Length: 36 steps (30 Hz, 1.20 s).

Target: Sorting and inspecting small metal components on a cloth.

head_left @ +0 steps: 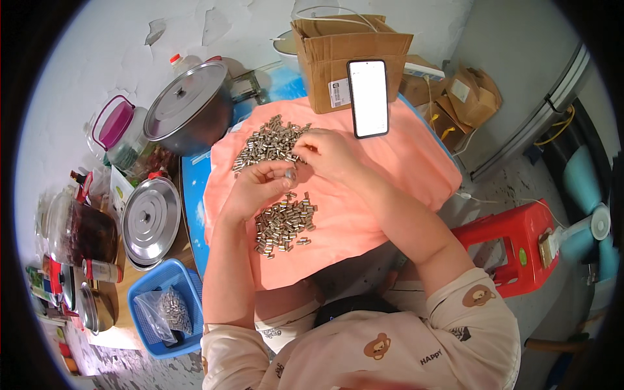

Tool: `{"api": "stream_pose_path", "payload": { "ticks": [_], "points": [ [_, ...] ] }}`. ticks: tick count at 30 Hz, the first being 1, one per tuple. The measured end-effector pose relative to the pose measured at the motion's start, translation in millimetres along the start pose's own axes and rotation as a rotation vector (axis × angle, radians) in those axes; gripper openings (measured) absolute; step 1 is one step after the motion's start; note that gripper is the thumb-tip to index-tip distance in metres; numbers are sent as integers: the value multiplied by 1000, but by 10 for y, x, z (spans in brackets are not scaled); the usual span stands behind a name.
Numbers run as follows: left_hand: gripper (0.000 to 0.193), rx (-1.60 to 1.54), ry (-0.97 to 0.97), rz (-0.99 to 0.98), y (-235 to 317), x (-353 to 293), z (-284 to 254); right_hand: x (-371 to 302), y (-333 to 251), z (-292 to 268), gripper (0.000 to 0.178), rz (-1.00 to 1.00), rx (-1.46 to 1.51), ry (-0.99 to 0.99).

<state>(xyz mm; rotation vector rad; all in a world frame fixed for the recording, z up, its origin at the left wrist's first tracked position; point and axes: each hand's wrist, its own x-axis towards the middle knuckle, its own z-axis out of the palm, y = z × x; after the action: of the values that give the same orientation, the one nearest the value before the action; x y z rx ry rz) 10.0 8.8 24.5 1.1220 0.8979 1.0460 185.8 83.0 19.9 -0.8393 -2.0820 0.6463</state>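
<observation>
Two piles of small silvery metal cylinders lie on a pink cloth (364,214). The larger far pile (266,142) spreads behind my hands, and the smaller near pile (286,224) lies in front of them. My left hand (255,187) is between the piles, with thumb and fingertips closed on a small round metal piece (290,175). At the right edge of the far pile is my right hand (328,155), its fingers curled together and pointing left. Whatever its fingertips pinch, if anything, is too small to make out.
Behind the cloth a phone (369,97) with a lit screen leans against a cardboard box (351,58). Lidded pots (188,97) and jars crowd the left. A blue basket (146,286) holds a plastic bag of metal pieces. On the right stand a red stool (520,250) and a fan (588,227).
</observation>
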Motion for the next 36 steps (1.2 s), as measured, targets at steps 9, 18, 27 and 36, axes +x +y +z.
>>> {"api": "stream_pose_path", "payload": {
  "ticks": [9, 18, 27, 36],
  "points": [
    [27, 212, -161, 28, -60, 11, -7, -96, 38, 65, 6, -146, -310, -89],
    [26, 112, 37, 133, -138, 95, -47, -59, 77, 57, 6, -195, -450, -119],
    [26, 87, 48, 163, -138, 102, -18, -86, 120, 123, 6, -251, -484, -33],
    [26, 65, 42, 161, -145, 108, -19, -72, 74, 77, 6, -220, -460, -77]
  ]
}}
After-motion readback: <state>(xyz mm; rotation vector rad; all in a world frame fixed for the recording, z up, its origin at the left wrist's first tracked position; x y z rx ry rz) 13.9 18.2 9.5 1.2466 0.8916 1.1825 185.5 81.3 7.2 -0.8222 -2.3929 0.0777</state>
